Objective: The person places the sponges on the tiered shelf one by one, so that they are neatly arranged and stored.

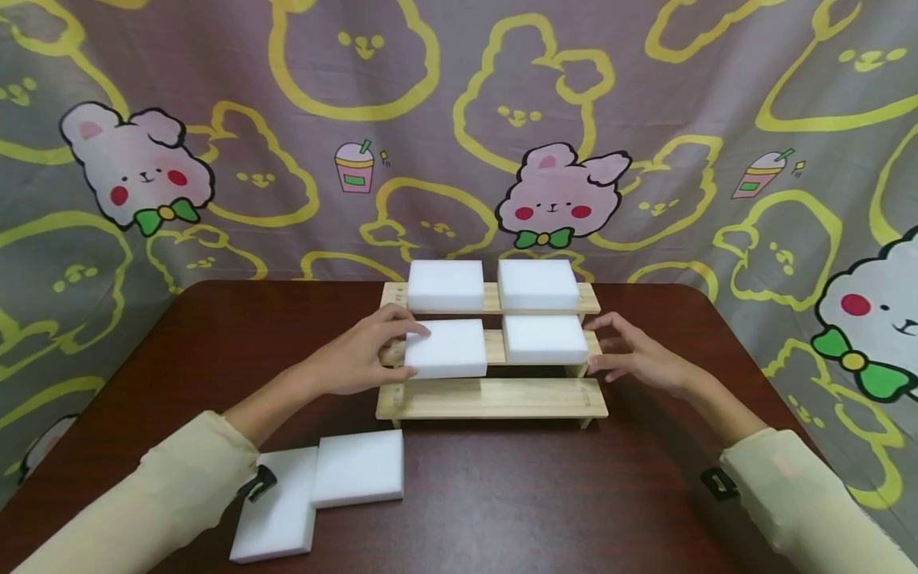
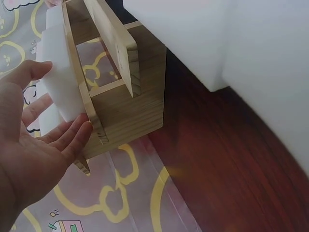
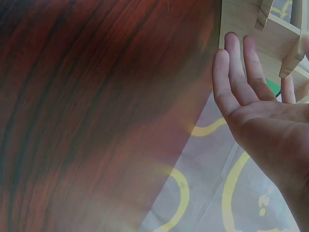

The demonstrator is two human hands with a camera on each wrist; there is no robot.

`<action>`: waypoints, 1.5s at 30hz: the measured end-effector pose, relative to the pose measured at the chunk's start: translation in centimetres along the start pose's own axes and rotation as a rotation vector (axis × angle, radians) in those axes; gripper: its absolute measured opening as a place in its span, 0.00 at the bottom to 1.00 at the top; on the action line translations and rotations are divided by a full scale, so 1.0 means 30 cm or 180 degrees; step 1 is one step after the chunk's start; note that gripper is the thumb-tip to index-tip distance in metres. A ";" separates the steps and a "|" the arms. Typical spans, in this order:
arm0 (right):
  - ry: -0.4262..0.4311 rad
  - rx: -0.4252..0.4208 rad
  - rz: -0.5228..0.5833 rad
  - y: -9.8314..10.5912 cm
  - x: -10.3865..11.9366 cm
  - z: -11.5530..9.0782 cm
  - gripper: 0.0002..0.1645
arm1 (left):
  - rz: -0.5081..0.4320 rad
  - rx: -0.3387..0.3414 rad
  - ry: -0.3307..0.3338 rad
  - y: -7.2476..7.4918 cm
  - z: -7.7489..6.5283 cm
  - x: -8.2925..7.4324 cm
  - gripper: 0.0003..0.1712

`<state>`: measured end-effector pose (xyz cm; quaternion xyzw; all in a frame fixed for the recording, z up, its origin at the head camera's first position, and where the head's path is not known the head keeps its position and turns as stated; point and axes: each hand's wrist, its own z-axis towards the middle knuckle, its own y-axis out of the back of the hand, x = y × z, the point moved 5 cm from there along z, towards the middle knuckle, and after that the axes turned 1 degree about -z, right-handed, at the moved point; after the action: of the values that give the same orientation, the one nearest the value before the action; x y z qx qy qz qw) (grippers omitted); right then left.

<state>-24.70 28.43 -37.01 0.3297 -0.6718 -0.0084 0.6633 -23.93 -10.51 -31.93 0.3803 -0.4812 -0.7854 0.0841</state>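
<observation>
A three-tier wooden stand (image 1: 495,399) stands on the table. My left hand (image 1: 362,351) holds the left end of a white foam block (image 1: 448,351) on the middle tier, thumb and fingers at its edges. In the left wrist view the thumb (image 2: 36,70) lies against this block (image 2: 67,96), other fingers beside the tier's end. Beside the stand's right end is my right hand (image 1: 641,359), its fingers spread. Its fingertips come close to a second white block (image 1: 545,339) on the middle tier. The right wrist view shows the right palm (image 3: 260,121) with nothing in it.
Two more white blocks (image 1: 446,285) (image 1: 538,285) sit on the top tier. On the table at front left lie two white blocks (image 1: 358,469) (image 1: 280,510), edges together. A patterned curtain (image 1: 430,143) hangs behind the dark red-brown table (image 1: 516,494).
</observation>
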 end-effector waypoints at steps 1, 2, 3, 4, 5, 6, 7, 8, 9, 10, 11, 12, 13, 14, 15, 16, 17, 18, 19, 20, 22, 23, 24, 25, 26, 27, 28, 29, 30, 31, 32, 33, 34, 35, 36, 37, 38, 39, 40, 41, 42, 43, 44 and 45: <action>0.0002 0.0001 0.0003 0.000 0.000 0.000 0.34 | -0.0006 -0.0005 0.0003 0.000 -0.001 -0.002 0.25; 0.0003 0.0005 0.0007 0.000 0.000 0.000 0.34 | -0.0016 -0.0010 0.0005 0.000 -0.001 -0.003 0.25; 0.0002 0.0008 0.0012 0.000 0.000 0.001 0.34 | -0.0030 -0.0013 0.0011 0.000 -0.001 -0.004 0.25; 0.0001 0.0008 0.0016 0.000 -0.001 0.001 0.34 | -0.0045 -0.0017 0.0019 -0.001 -0.002 -0.005 0.25; 0.0003 0.0010 0.0022 -0.001 -0.001 0.001 0.34 | -0.0064 -0.0019 0.0029 -0.001 -0.003 -0.006 0.25; 0.0005 0.0014 0.0025 -0.001 -0.002 0.002 0.34 | -0.0084 -0.0021 0.0039 -0.001 -0.003 -0.007 0.25; 0.0008 0.0017 0.0029 -0.002 -0.002 0.002 0.34 | -0.0097 -0.0021 0.0049 -0.001 -0.004 -0.008 0.25; 0.0005 0.0015 0.0028 -0.002 -0.002 0.002 0.34 | -0.0110 -0.0016 0.0059 -0.002 -0.005 -0.008 0.25; 0.0002 0.0012 0.0026 -0.001 -0.003 0.002 0.34 | -0.0118 -0.0010 0.0072 -0.002 -0.005 -0.008 0.25; 0.0000 0.0009 0.0024 -0.001 -0.004 0.003 0.34 | -0.0125 -0.0006 0.0084 -0.003 -0.005 -0.008 0.25; 0.0000 0.0010 0.0025 -0.001 -0.004 0.003 0.34 | -0.0127 -0.0001 0.0092 -0.003 -0.005 -0.007 0.25; -0.0002 0.0007 0.0023 -0.001 -0.004 0.003 0.34 | -0.0122 0.0000 0.0097 -0.004 -0.005 -0.006 0.25; -0.0004 0.0007 0.0019 -0.001 -0.004 0.003 0.34 | -0.0116 0.0003 0.0100 -0.004 -0.005 -0.006 0.25; -0.0006 0.0007 0.0014 -0.001 -0.004 0.004 0.35 | -0.0109 0.0008 0.0103 -0.004 -0.006 -0.005 0.25; -0.0005 0.0009 0.0010 -0.001 -0.003 0.004 0.35 | -0.0100 0.0010 0.0106 -0.003 -0.006 -0.005 0.25; -0.0006 0.0009 0.0007 -0.001 -0.003 0.004 0.35 | -0.0094 0.0016 0.0108 -0.003 -0.007 -0.005 0.25; -0.0004 0.0009 0.0005 -0.001 -0.002 0.004 0.35 | -0.0087 0.0023 0.0110 -0.003 -0.007 -0.004 0.25; -0.0005 0.0010 0.0003 -0.001 -0.002 0.004 0.35 | -0.0082 0.0031 0.0111 -0.003 -0.008 -0.003 0.25; -0.0002 0.0011 0.0001 -0.001 -0.002 0.004 0.35 | -0.0080 0.0040 0.0114 -0.003 -0.008 -0.001 0.25; 0.0002 0.0011 0.0001 -0.001 -0.002 0.004 0.34 | -0.0074 0.0047 0.0115 -0.004 -0.009 0.000 0.25; 0.0006 0.0006 -0.0001 -0.001 -0.002 0.004 0.34 | -0.0075 0.0058 0.0128 -0.004 -0.010 0.002 0.25; 0.0011 0.0008 0.0001 -0.001 -0.002 0.004 0.34 | -0.0076 0.0063 0.0129 -0.005 -0.010 0.003 0.25; 0.0011 0.0011 -0.0002 -0.001 -0.002 0.004 0.34 | -0.0072 0.0066 0.0134 -0.004 -0.011 0.002 0.25; 0.0013 0.0013 -0.0006 -0.001 -0.002 0.004 0.34 | -0.0069 0.0067 0.0138 -0.003 -0.012 0.001 0.25; 0.0012 0.0017 -0.0009 -0.001 -0.002 0.004 0.35 | -0.0067 0.0068 0.0147 -0.003 -0.012 0.000 0.25; 0.0011 0.0018 -0.0011 -0.001 -0.002 0.004 0.35 | -0.0061 0.0064 0.0153 -0.001 -0.013 -0.002 0.25; 0.0009 0.0020 -0.0013 -0.001 -0.003 0.004 0.35 | -0.0057 0.0059 0.0153 -0.001 -0.014 -0.003 0.25; 0.0009 0.0026 -0.0015 -0.001 -0.003 0.004 0.35 | -0.0044 0.0046 0.0149 -0.001 -0.015 -0.003 0.25; 0.0007 0.0027 -0.0021 0.000 -0.002 0.005 0.35 | -0.0030 0.0030 0.0153 0.000 -0.016 -0.004 0.25; 0.0009 0.0030 -0.0021 -0.001 -0.002 0.005 0.35 | -0.0021 0.0012 0.0148 0.001 -0.017 -0.004 0.25; 0.0008 0.0030 -0.0022 0.000 -0.002 0.005 0.35 | -0.0008 -0.0007 0.0145 0.001 -0.019 -0.004 0.25; 0.0011 0.0031 -0.0022 0.000 -0.002 0.005 0.35 | 0.0010 -0.0029 0.0140 0.002 -0.020 -0.005 0.24; 0.0011 0.0031 -0.0024 0.000 -0.002 0.005 0.35 | 0.0027 -0.0055 0.0137 0.004 -0.022 -0.006 0.24; 0.0012 0.0030 -0.0023 0.000 -0.002 0.005 0.35 | 0.0044 -0.0085 0.0137 0.005 -0.024 -0.007 0.24; 0.0013 0.0027 -0.0023 0.000 -0.002 0.005 0.35 | 0.0048 -0.0117 0.0137 0.008 -0.025 -0.009 0.24; 0.0012 0.0024 -0.0022 0.001 -0.002 0.005 0.35 | 0.0048 -0.0149 0.0141 0.011 -0.026 -0.010 0.24; 0.0013 0.0020 -0.0018 0.001 -0.002 0.004 0.35 | 0.0041 -0.0188 0.0148 0.013 -0.027 -0.012 0.23; 0.0015 0.0019 -0.0015 0.001 -0.003 0.004 0.35 | 0.0028 -0.0221 0.0158 0.016 -0.027 -0.013 0.23; 0.0012 0.0017 -0.0016 0.001 -0.003 0.003 0.35 | 0.0005 -0.0245 0.0169 0.019 -0.027 -0.014 0.24; 0.0012 0.0015 -0.0013 0.001 -0.003 0.003 0.35 | -0.0029 -0.0261 0.0176 0.020 -0.026 -0.014 0.23; 0.0012 0.0013 -0.0011 0.001 -0.004 0.002 0.35 | -0.0080 -0.0266 0.0183 0.022 -0.025 -0.015 0.23; 0.0013 0.0012 -0.0010 0.001 -0.004 0.002 0.35 | -0.0125 -0.0262 0.0186 0.022 -0.024 -0.015 0.23; 0.0016 0.0009 -0.0007 0.001 -0.004 0.001 0.35 | -0.0182 -0.0250 0.0182 0.022 -0.022 -0.014 0.23; 0.0016 0.0008 -0.0012 0.001 -0.005 0.000 0.35 | -0.0243 -0.0223 0.0183 0.021 -0.020 -0.013 0.22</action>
<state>-24.74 28.50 -37.12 0.3317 -0.6695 -0.0080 0.6646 -23.41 -11.05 -31.38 0.4176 -0.4359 -0.7931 0.0812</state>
